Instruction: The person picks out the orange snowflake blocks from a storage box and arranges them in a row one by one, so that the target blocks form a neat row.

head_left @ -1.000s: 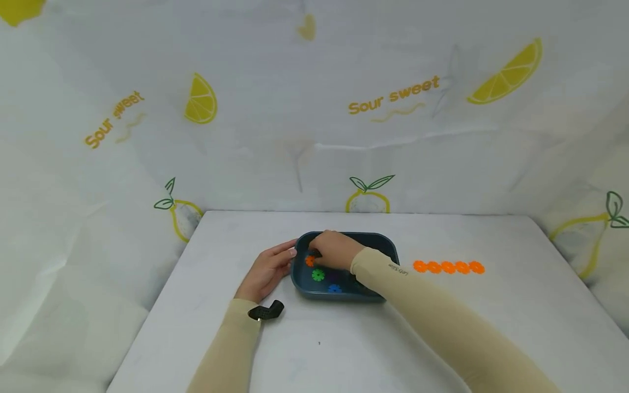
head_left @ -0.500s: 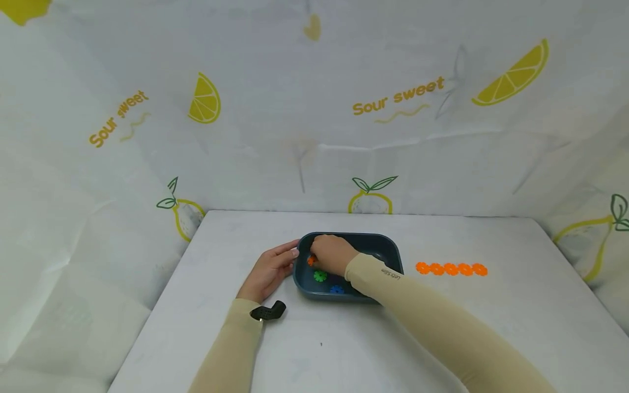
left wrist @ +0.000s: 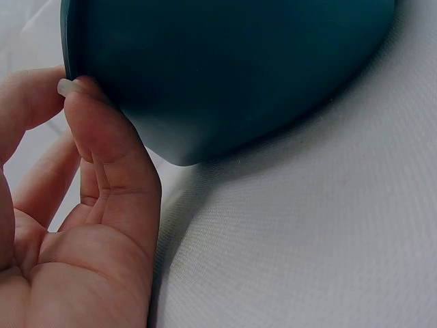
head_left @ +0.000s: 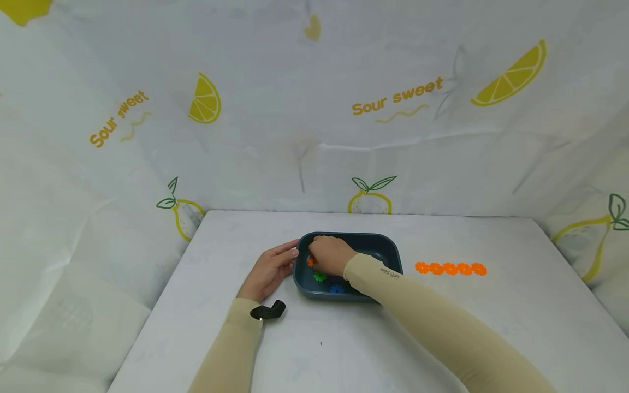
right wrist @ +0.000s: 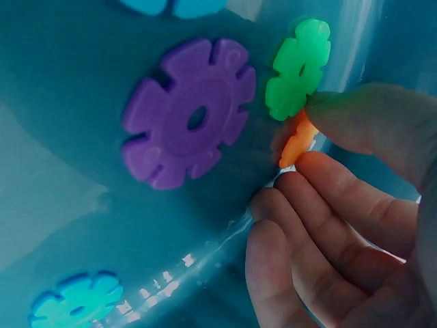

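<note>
A dark blue-green plastic tray (head_left: 388, 250) stands on the white table. My left hand (head_left: 267, 273) rests at its left end, thumb and forefinger touching the outer wall near the rim, fingers fairly straight. Reaching inside, my right hand (head_left: 334, 255) pinches an orange interlocking disc (right wrist: 299, 140) between thumb and forefinger; the other fingers curl loosely below. Beside the thumb tip leans a green disc (right wrist: 298, 72). A purple disc (right wrist: 191, 116) lies on the tray floor, with light blue discs (right wrist: 76, 304) around. In the head view my right hand and sleeve hide part of the tray.
To the right of the tray, several orange discs (head_left: 450, 268) lie on the table in a touching row. My right forearm (head_left: 432, 311) crosses over the tray's front right edge. Behind the table (head_left: 516, 305) hangs a white cloth printed with lemons (head_left: 205, 100).
The view has shifted slightly. My right hand has lowered a little at the tray's left end and covers more of the orange disc. The left hand stays at the rim.
</note>
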`<state>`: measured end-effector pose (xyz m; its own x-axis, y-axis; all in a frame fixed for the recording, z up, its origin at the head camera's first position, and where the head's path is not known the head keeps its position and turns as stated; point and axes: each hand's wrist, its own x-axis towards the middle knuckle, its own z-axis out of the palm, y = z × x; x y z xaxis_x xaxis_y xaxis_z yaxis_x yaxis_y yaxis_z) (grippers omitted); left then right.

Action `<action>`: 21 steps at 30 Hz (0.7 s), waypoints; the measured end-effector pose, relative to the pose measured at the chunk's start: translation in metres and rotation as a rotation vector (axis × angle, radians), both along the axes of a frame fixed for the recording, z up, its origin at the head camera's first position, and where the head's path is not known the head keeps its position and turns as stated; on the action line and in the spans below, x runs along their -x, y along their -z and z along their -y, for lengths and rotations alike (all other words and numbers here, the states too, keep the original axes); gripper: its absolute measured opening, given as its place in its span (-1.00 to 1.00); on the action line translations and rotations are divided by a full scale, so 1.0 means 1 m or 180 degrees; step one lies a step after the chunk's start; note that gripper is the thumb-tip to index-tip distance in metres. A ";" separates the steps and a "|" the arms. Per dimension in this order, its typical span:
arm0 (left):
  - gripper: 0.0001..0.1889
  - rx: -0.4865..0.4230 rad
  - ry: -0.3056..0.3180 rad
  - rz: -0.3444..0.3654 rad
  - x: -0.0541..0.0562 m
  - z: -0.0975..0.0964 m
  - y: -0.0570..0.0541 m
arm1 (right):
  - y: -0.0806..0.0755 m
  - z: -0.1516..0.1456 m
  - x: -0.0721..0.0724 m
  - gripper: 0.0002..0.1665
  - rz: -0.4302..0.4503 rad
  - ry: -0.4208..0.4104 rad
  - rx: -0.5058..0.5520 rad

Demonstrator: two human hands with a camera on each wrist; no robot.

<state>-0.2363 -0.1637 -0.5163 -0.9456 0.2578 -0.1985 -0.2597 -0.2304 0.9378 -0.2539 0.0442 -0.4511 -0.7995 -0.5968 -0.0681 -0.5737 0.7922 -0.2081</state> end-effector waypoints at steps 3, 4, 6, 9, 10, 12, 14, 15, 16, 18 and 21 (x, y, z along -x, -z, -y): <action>-0.52 0.0002 0.0009 0.0002 -0.001 0.000 -0.001 | 0.000 0.000 0.000 -0.83 0.0027 0.0019 0.0001; -0.52 0.0006 0.0014 -0.0004 -0.001 0.000 -0.001 | 0.000 -0.001 0.000 -0.83 0.0043 0.0028 0.0012; -0.52 0.0025 0.0021 -0.0014 -0.002 0.000 -0.002 | 0.000 -0.001 0.000 -0.82 0.0058 0.0043 0.0014; -0.51 0.0020 0.0019 -0.0018 -0.003 0.000 -0.003 | 0.000 -0.001 0.000 -0.81 0.0080 0.0048 0.0015; -0.51 0.0017 0.0015 -0.0018 -0.003 0.000 -0.003 | 0.000 -0.001 0.000 -0.81 0.0084 0.0045 0.0013; -0.52 -0.0007 0.0000 -0.0012 -0.003 0.000 -0.003 | -0.001 -0.001 0.000 -0.80 0.0089 0.0040 0.0011; -0.53 -0.0018 -0.0008 -0.0009 -0.002 0.000 -0.002 | -0.001 0.000 0.000 -0.80 0.0092 0.0036 0.0005; -0.53 -0.0021 -0.0006 -0.0009 -0.002 0.000 -0.002 | -0.001 0.000 0.000 -0.80 0.0092 0.0033 -0.0005; -0.53 -0.0026 0.0000 -0.0009 -0.001 0.001 -0.001 | -0.001 0.001 0.001 -0.80 0.0088 0.0029 -0.0016; -0.52 -0.0031 0.0015 -0.0014 -0.001 0.001 0.001 | -0.002 0.001 0.001 -0.79 0.0095 0.0030 -0.0033; -0.50 -0.0014 0.0053 -0.0023 0.000 0.001 0.002 | -0.002 0.002 0.002 -0.76 0.0102 0.0016 -0.0062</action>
<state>-0.2366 -0.1651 -0.5187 -0.9426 0.2744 -0.1904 -0.2567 -0.2302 0.9387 -0.2556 0.0424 -0.4488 -0.7996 -0.5912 -0.1055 -0.5630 0.7991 -0.2109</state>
